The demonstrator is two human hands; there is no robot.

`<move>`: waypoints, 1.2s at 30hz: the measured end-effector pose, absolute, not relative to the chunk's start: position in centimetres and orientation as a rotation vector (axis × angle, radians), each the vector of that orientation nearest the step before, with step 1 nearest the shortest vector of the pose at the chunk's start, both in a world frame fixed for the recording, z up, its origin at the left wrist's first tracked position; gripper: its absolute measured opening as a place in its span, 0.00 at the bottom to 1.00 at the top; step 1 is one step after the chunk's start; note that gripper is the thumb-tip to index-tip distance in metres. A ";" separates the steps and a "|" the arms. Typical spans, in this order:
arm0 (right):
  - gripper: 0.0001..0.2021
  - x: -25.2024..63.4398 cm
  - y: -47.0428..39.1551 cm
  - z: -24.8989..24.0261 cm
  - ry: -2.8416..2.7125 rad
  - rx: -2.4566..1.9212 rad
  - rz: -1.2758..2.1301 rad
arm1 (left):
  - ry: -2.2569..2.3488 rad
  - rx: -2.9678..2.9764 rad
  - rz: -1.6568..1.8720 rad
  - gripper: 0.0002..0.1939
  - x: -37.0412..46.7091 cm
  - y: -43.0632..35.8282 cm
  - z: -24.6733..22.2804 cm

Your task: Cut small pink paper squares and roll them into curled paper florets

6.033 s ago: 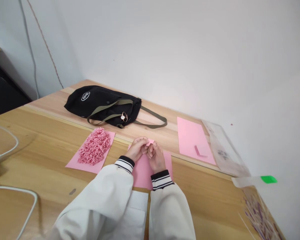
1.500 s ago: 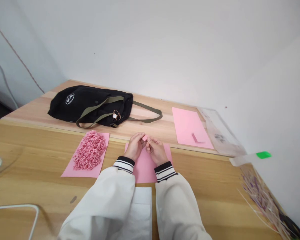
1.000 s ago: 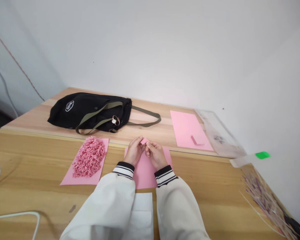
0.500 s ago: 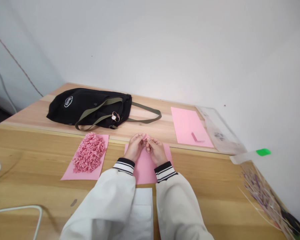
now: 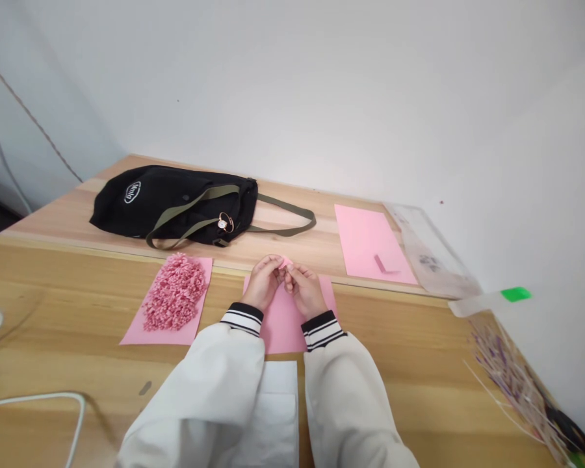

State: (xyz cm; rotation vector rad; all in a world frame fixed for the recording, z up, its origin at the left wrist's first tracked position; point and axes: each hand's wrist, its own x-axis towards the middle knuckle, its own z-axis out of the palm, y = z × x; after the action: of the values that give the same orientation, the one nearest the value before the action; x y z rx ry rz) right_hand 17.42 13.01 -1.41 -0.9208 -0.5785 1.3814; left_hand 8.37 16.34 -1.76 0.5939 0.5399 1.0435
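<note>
We see the left hand (image 5: 263, 283) and the right hand (image 5: 305, 290) brought close together, fingers curled inward and nearly closed, pinching between them a small, flat, bright pink piece of paper (image 5: 286, 262). We find that piece at the fingertips, above the far part of a larger pink rectangular paper sheet (image 5: 285, 328) on the pale wooden tabletop (image 5: 394, 370). Both wrists show black-and-white striped cuffs on off-white sleeves.

Just nearer the person, partly covered by the left sleeve, we make out a white, folded, paper-like sheet (image 5: 277, 422). To the left, a fluffy heap of pink, thread-like pieces (image 5: 175, 292) rests on a second pink paper sheet (image 5: 139, 333). Behind it we see a black fabric bag with olive straps (image 5: 170, 201), lying flat, a gold-toned watch with a white dial (image 5: 223, 223) on top of it.

To the right and farther back, a third pink paper sheet (image 5: 363, 231) carries a small folded pink piece (image 5: 379, 263); clear plastic packaging (image 5: 429, 257) lies beside that sheet.
</note>
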 end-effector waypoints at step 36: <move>0.09 17.7 13.0 -1.6 -0.571 -0.896 1.397 | 0.518 0.637 0.996 0.09 8.3 16.1 -1.5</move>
State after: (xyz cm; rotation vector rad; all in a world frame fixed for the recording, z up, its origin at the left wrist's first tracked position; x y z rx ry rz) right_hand 17.66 13.02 -1.56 -0.8961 -0.5708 1.3974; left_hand 8.29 16.11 -1.46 0.6373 0.5185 0.9961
